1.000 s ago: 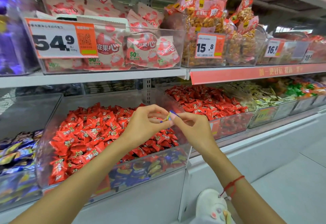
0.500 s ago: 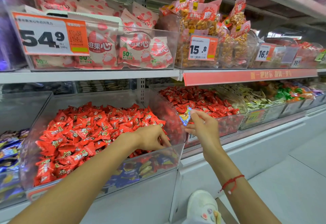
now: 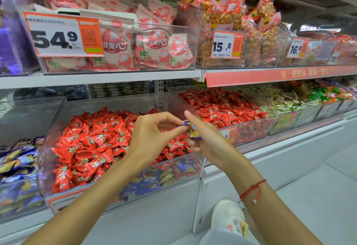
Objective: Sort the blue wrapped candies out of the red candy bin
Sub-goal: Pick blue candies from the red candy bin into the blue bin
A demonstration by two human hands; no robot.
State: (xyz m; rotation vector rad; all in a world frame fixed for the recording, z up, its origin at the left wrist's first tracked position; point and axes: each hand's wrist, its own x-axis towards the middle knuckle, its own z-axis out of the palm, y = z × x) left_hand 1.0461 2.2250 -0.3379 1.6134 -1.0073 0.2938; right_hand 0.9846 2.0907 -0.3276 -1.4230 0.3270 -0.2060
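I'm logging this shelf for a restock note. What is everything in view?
Clear plastic bin of red wrapped candies: one, red, lower shelf centre.
Second red candy bin: one, red, to its right.
Blue wrapped candies bin: one, blue-yellow, lower left.
Blue wrapped candy: one, pinched between both hands.
Pink snack bags: several, upper shelf.
White shoe: one, floor.
Left hand: pinching candy.
Right hand: holding candy.
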